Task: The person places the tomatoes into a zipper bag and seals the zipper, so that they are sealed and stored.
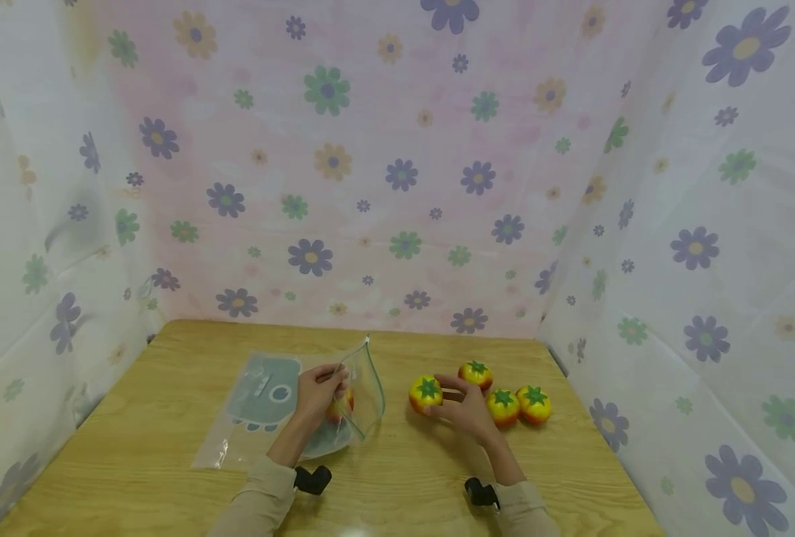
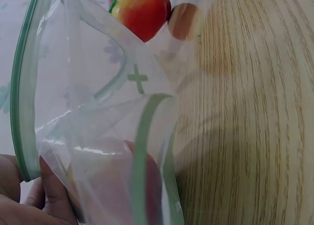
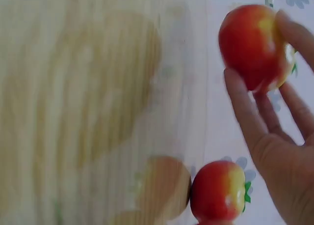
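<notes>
My left hand [image 1: 320, 395] pinches the rim of a clear zip bag [image 1: 368, 388], whose green-edged mouth gapes toward the right. Inside the bag sits one red-and-yellow toy tomato [image 1: 345, 405], seen blurred through the plastic in the left wrist view. My right hand [image 1: 466, 406] grips another toy tomato [image 1: 426, 395] between thumb and fingers, to the right of the bag's mouth. In the right wrist view this tomato [image 3: 255, 45] is raised off the wooden table, its green leaf top turned toward the palm.
Three more toy tomatoes, including a rear one [image 1: 476, 374] and a right one [image 1: 535, 405], stand close behind and beside my right hand. A flat bag with a grey-blue monster print [image 1: 263, 391] lies left of my left hand. Flower-patterned cloth [image 1: 364, 224] walls the wooden table [image 1: 397, 485].
</notes>
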`<state>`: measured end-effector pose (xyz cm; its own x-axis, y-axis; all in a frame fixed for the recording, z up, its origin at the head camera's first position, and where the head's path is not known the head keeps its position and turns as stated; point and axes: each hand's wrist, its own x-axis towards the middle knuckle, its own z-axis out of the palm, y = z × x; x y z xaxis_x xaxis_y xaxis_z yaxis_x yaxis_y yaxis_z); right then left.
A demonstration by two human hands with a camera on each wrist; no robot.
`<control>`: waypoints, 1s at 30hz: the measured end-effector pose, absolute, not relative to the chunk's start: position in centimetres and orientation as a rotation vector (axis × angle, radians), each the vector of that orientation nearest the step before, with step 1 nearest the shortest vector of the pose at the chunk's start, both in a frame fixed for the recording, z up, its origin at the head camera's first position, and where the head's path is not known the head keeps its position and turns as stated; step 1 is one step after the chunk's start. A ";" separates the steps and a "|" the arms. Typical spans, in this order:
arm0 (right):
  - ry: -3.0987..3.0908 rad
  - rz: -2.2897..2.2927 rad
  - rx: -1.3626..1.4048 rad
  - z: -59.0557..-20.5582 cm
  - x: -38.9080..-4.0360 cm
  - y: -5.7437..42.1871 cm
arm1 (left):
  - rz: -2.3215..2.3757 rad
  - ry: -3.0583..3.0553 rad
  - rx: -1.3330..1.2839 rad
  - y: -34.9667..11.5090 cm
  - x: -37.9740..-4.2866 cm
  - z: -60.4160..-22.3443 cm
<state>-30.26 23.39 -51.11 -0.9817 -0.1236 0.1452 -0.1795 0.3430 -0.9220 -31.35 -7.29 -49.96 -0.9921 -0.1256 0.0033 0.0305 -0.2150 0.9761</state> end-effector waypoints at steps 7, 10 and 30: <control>-2.513 1.804 0.489 -51.6 -30.4 21.8 | -2.390 -1.878 0.113 -7.0 -31.3 -50.0; -2.512 1.824 0.538 -51.5 -30.3 21.0 | -2.389 -1.868 0.122 -6.9 -31.2 -50.3; -2.480 1.842 0.845 -50.5 -30.0 15.7 | -2.386 -1.853 0.070 -6.1 -30.8 -50.9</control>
<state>-30.00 15.67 -50.51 -0.8591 -0.4430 0.2562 -0.3733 0.2001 -0.9059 -30.84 -6.12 -50.93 -0.9918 -0.1224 0.0364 0.0656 -0.2436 0.9677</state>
